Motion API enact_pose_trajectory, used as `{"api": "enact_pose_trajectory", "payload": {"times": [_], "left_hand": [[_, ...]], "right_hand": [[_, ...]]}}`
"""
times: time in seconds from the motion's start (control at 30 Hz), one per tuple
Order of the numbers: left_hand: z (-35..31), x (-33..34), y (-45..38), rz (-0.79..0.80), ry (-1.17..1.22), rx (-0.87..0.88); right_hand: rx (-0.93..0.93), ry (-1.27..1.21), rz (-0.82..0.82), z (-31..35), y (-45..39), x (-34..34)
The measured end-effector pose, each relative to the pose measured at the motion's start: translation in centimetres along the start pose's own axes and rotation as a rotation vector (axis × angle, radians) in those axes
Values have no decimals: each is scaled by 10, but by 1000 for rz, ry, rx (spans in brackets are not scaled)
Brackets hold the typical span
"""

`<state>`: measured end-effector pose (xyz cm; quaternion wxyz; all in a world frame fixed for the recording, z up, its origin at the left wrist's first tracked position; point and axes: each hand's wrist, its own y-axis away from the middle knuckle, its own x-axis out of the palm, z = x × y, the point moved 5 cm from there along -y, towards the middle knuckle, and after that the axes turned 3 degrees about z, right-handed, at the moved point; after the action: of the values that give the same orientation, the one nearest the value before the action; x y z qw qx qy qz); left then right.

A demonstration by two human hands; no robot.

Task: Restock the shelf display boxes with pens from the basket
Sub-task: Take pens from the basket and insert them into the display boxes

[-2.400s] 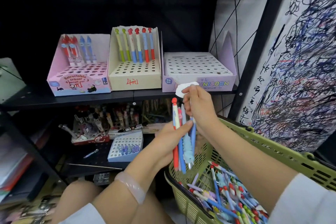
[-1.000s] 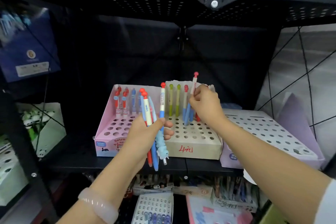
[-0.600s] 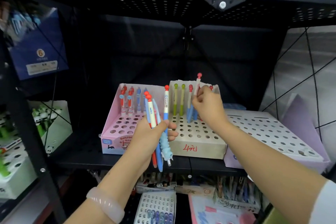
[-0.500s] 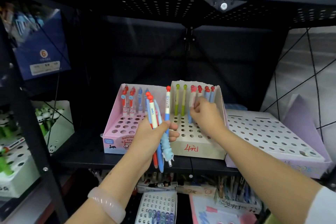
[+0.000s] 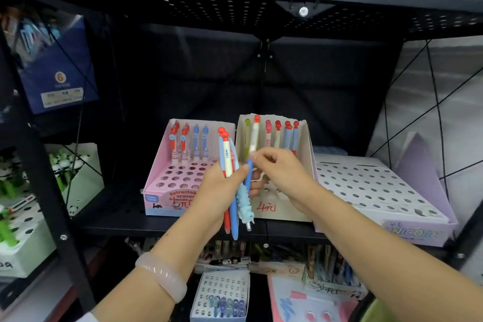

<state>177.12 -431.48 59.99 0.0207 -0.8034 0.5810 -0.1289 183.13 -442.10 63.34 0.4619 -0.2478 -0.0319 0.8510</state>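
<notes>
Gripping a small bunch of pens point(image 5: 230, 185), the left hand point(image 5: 217, 191) hangs in front of the shelf point(image 5: 125, 219), its thumb and fingers curled round the barrels so the pens stand nearly upright — red caps at the top, tips pointing down past the shelf edge. One pen in the bunch has a bumpy pale-blue grip point(image 5: 244, 200) low on its body. A pale bracelet point(image 5: 162, 276) sits on the left wrist.

The right hand point(image 5: 281, 172) is just beside the left, fingers bent and pinching the middle of a white pen with a red cap point(image 5: 254, 138) that also passes through the left hand's grip; its blue lower part runs down between the two hands.

Behind the hands stand three display boxes, side by side on the shelf. The pink box point(image 5: 167, 185) on the left holds a back row of red and blue pens, with many holes bare. The beige box point(image 5: 277, 213) in the middle, marked in red on its front, has pens along its back row. The lilac box point(image 5: 379, 191) on the right shows only holes.

Below the shelf sits a small white box with purple-topped pens point(image 5: 222, 300) — more stationery lies around it, too blurred to name.
</notes>
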Motion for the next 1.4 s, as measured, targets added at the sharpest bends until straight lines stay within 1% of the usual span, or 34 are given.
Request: {"api": "enact_pose_trajectory", "payload": {"times": [0.1,0.13,0.17,0.23,0.3,0.43,0.53,0.6,0.7,0.77,0.8,0.87,0.9,0.93,1.0,1.07,1.17,1.23,1.27,1.33,1.4], "left_hand": [[3,-1,1,4,105,-11],[2,-3,1,-14,101,-9],[2,-4,0,-35,73,-5],[2,-7,-3,-83,8,-13],[2,-8,-4,-104,-39,-45],[-1,-8,-2,-73,-1,-61],[-4,-13,-3,-100,-61,-21],[-3,-14,-5,-104,-59,-21],[-1,-19,-7,-135,-65,-37],[0,-22,-8,-148,-12,-60],[0,-22,-9,-155,30,-75],[-1,-21,-11,-167,142,-116],[-1,-18,-10,-164,206,-141],[0,-14,-9,-152,271,-170],[2,-5,-6,-119,367,-225],[4,2,-3,-98,378,-266],[6,12,-1,-56,265,-282],[6,21,-1,-22,205,-277],[5,27,-1,-1,182,-273],[0,41,-3,44,126,-244],[-6,56,-8,81,99,-207]], "right_hand": [[39,-74,-302,-4,-10,-42],[35,-24,-399,-5,-12,-58],[27,81,-479,-6,-14,-71],[14,280,-549,-10,-19,-82],[14,393,-511,-15,-24,-78],[70,597,-297,-32,-32,-52],[125,729,-158,-42,-34,-38],[159,754,-144,-44,-36,-38],[163,781,-227,-33,-32,-46],[26,732,-302,-19,-21,-49],[-91,675,-277,-10,-12,-45],[-350,584,-82,5,8,-28],[-447,567,14,11,17,-18],[-518,560,76,14,25,-11],[-596,533,91,18,32,-4],[-594,466,57,22,33,-4],[-454,209,-17,22,28,-16],[-346,29,-121,18,22,-39],[-318,-15,-196,16,20,-54],[-284,-11,-353,10,16,-90],[-239,49,-496,3,13,-127]]}}
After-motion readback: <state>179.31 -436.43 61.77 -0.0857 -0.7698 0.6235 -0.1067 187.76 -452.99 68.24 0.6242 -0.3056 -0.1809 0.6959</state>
